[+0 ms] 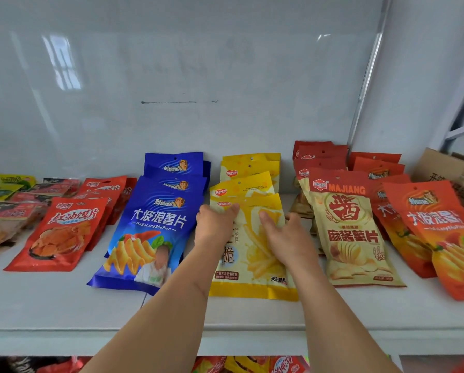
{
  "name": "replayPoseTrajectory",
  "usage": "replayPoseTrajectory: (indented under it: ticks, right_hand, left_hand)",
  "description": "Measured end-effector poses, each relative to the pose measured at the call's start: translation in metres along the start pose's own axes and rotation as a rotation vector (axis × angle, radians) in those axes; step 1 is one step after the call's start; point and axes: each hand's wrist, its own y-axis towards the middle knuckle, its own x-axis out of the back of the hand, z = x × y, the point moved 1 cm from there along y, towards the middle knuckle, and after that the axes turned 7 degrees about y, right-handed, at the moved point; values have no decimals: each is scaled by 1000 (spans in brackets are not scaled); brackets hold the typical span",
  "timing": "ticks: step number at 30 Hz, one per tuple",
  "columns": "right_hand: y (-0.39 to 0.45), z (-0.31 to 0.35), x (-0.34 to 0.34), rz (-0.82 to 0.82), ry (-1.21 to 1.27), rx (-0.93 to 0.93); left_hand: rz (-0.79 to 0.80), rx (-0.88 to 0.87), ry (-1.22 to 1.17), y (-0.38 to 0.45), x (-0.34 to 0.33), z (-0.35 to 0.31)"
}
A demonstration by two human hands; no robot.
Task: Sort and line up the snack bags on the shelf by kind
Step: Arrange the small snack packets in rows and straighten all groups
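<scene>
**Pressing on the front yellow bag**

Glossy yellow foil snack bag (255, 254) lies flat on the white shelf (64, 300), long axis front-to-back, hang-hole end toward the rear wall, heading the yellow row. Left hand (214, 224) and right hand (284, 238) rest palms-down on it, forearms extended; grip loose, fingers spread, nothing pinched.

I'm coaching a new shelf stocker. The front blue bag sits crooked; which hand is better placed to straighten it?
The left hand. It rests on the front yellow bag, on the side right beside the tilted front blue bag. The right hand lies farther over and would have to cross the left arm.
</scene>
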Motion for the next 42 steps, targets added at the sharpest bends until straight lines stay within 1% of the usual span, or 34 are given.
replayPoseTrajectory:
  ticks: [4,10,12,14,19,22,25,32,37,40,42]
  right_hand:
    - [-1,7,-2,2,-99,1]
    - [-9,0,-11,-62,-45,16]
    - [-10,-1,-12,-64,-26,9]
    - [-8,-1,-12,-45,-4,-3]
    - [4,6,-5,-15,67,-60]
    - [11,12,-3,35,54,-56]
    - [12,13,-4,81,94,-48]
    - [18,14,-6,43,184,3]
    - [22,7,-18,-45,155,-17]
    - [20,10,-18,-72,141,-36]
    - [20,12,-18,-80,131,-34]
  left_hand:
    - [-41,-43,5,-3,-5,1]
    - [-54,-128,4,-2,-9,6]
    - [-30,-149,-18,-2,-9,6]
    - [14,-135,-43,3,-8,7]
    - [137,-15,-169,18,2,-3]
    - [187,42,-226,22,5,-10]
    - [221,70,-259,28,6,-14]
    - [283,-32,-276,45,0,-15]
    - [260,-44,-248,43,-2,-16]
    - [219,-111,-101,35,0,-17]
    - [161,-229,67,22,3,-17]
